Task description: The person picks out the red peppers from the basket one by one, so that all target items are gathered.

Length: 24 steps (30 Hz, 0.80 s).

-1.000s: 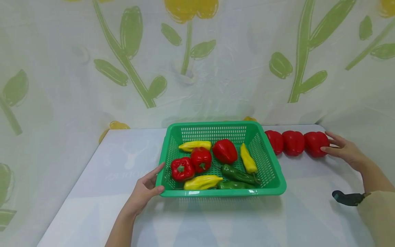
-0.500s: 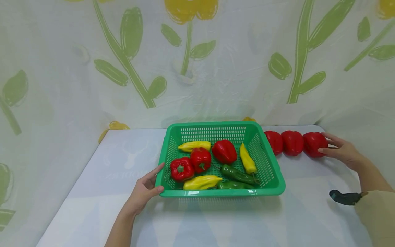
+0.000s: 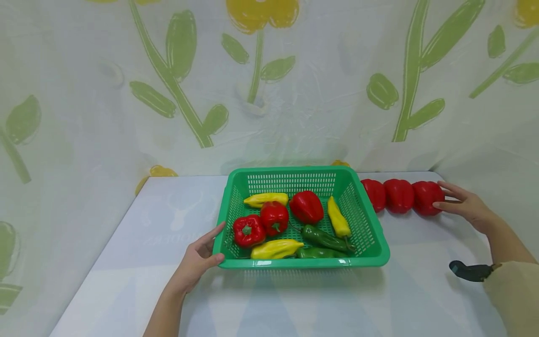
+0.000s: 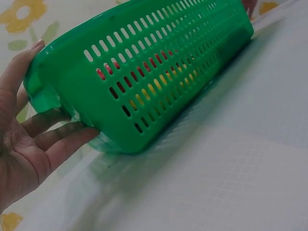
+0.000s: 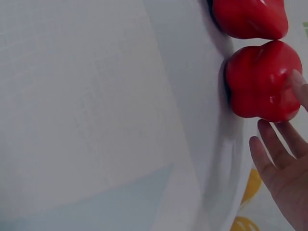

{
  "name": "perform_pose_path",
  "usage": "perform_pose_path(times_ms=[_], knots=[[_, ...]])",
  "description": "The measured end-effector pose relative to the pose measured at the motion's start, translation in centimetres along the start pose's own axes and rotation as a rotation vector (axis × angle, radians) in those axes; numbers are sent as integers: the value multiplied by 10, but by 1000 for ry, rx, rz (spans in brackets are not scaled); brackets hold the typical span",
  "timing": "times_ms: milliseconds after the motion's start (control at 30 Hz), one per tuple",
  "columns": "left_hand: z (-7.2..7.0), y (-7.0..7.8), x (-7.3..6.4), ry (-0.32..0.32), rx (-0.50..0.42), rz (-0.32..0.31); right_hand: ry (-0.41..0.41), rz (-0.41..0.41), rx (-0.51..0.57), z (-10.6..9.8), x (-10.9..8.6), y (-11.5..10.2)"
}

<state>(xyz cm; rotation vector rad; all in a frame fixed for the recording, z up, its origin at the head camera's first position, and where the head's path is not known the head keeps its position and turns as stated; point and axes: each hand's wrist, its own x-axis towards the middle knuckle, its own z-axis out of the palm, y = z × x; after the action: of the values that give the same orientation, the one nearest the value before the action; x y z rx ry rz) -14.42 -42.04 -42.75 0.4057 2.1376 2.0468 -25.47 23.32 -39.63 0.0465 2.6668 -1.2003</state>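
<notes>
L hand [image 3: 195, 262] grips the near L corner of the green basket [image 3: 303, 263], thumb over the rim & fingers against the end wall, as the L wrist view also shows. R hand [image 3: 469, 206] is out at far R, lightly pinching the end red pepper [image 3: 425, 199], thumb on the near side, index on the far side; R wrist view has the fingers spread, tips right at its skin. How firm, can't tell. That pepper sits on the white table [image 3: 134, 262] near the back edge, R end of a row of 3, just beside the middle red pepper [image 3: 399, 195]; touching or a hair apart, can't tell. Inner red pepper [image 3: 373, 195] is partly hidden behind the basket's R rim. Basket stands upright mid-table w/ mixed veg: 3 red bell peppers, 2 clustered L [image 3: 249, 230] & 1 nearer the back wall; 3 yellow peppers, 1 at back L, 1 slanted at R [image 3: 338, 217], 1 along the near wall; 2 green peppers [image 3: 324, 238] near R, the front one part hidden by the rim. Dark curved piece [image 3: 470, 272] juts from the R sleeve [image 3: 513, 290], can't tell what. Behind: pale sheet [image 3: 303, 117] w/ yellow flowers & green leaves.
</notes>
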Motion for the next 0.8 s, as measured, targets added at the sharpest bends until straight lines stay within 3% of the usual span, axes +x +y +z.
perform_pose_path(times_ms=[433, 600, 800], knots=[[0, 1, 1, 17, 20, -9, 100, -25, 33, -4, -6, -7], [1, 2, 1, 19, 25, -15, 72, -17, 33, -7, -6, -19], [1, 3, 2, 19, 17, -20, 37, -71, -31, -9, -5, -35]])
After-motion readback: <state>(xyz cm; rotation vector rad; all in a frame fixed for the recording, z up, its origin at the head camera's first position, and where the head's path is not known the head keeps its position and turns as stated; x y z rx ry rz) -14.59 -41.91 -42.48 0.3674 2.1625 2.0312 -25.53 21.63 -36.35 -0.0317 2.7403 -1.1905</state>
